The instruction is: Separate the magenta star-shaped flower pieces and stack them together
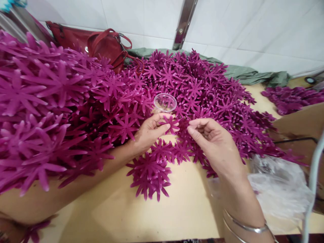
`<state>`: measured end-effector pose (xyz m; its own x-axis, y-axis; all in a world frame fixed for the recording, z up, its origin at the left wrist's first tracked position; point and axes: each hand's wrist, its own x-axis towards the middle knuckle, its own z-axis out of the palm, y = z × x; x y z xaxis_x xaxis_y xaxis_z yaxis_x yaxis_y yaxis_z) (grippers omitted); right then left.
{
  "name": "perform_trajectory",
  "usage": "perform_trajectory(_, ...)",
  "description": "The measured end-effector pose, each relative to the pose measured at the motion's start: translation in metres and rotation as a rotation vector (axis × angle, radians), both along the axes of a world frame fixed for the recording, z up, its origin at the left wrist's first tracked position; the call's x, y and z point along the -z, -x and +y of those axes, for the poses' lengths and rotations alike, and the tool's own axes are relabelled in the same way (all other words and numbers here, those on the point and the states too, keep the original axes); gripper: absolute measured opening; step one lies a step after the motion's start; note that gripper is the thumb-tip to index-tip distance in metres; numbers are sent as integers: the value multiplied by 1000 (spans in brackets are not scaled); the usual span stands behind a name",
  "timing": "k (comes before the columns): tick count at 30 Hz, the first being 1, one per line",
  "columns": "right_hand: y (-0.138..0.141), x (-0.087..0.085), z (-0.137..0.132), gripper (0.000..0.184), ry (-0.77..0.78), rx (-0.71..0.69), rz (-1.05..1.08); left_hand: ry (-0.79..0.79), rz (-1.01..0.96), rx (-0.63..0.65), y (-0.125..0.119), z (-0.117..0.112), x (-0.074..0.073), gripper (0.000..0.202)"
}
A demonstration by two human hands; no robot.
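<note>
My left hand [154, 130] pinches a small purple fabric flower [172, 124] between thumb and fingers, its narrow petals spread towards me. Just to the right, my right hand [211, 138] is closed with thumb and fingertips together; whatever may be between them is too small to make out. A clear plastic cup [165, 102] stands right behind the left hand, its round rim facing up. Below the hands lies a little cluster of the same flowers [152, 172] on the pale tabletop [187, 199]. A large flower heap [192, 84] surrounds both hands at the back.
A tall flower pile [37, 101] rises on the left, over my left forearm. Behind it sits a red handbag [73, 38]. Crumpled clear plastic bags [280, 189] and a pale cable [312, 179] are at the right. Green sheeting [243, 73] lies along the tiled wall.
</note>
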<state>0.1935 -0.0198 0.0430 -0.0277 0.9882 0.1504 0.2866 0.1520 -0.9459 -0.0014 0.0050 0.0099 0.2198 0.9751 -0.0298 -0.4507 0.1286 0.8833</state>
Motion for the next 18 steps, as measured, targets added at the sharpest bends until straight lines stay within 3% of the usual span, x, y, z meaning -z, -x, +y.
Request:
perform_trajectory(4, -8, -3, -1, 16, -6, -235, -425, -16, 16, -28, 0, 1, 1, 21)
perform_trajectory(8, -12, -3, 2, 12, -58, -296, -634, 26, 28, -14, 0, 0, 1, 24)
perform_trajectory(13, -14, -4, 2, 11, 28, -199, -387, 30, 20, -16, 0, -1, -1, 22)
perform_trajectory(18, -10, -3, 2, 12, 4, -55, -101, 14, -13, -20, -1, 0, -1, 20)
